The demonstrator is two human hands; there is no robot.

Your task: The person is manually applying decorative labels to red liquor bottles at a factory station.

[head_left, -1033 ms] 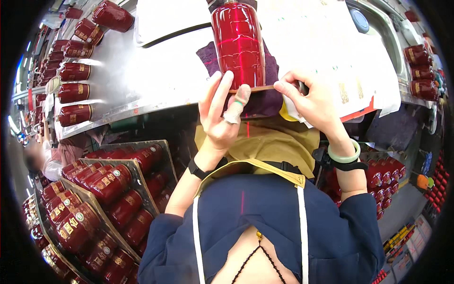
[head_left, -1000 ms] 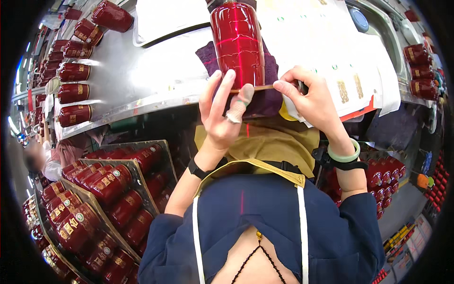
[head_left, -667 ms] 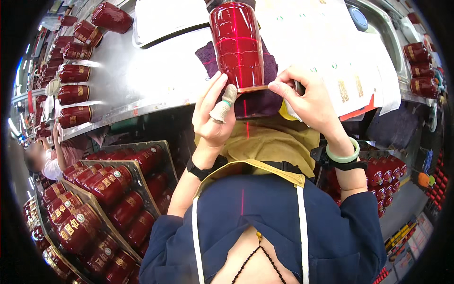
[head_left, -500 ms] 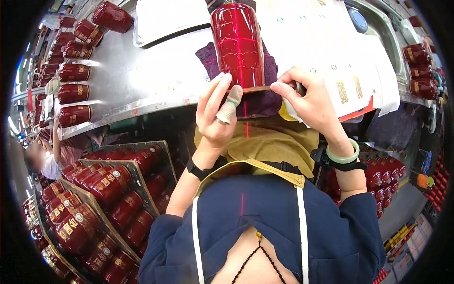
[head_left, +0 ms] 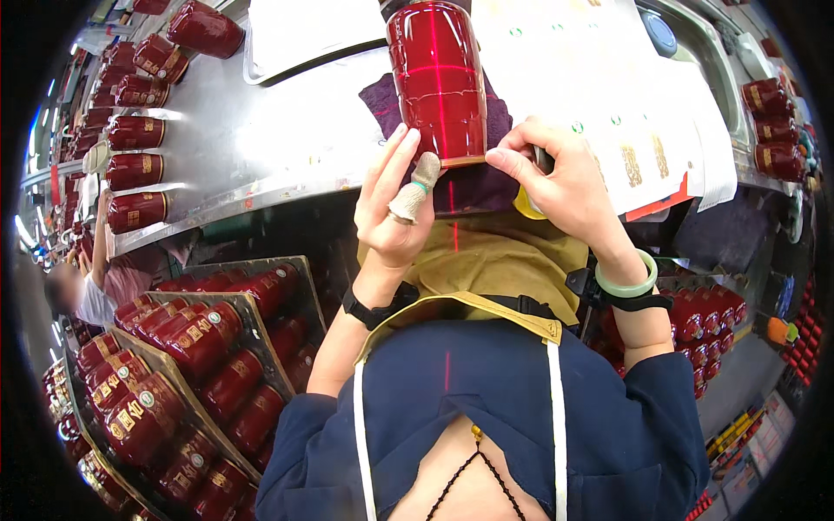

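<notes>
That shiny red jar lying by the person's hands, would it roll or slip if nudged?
The red jar is round and lies on its side, so it would probably roll, though the purple cloth beneath may slow it. Its glossy surface looks slippery. It looks like glazed ceramic or glass, so likely heavy and breakable.

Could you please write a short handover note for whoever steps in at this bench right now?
Left hand: open, fingers spread, a cloth cot on one finger, resting by the lower rim of the red jar.
Right hand: pinched at the jar's rim on the other side; whether it holds anything is hidden.
The jar lies on a purple cloth on the metal bench. White label sheets lie to its right.
Done: labelled jars lined up on the left.
Left: this jar shows no label on its visible side.
</notes>
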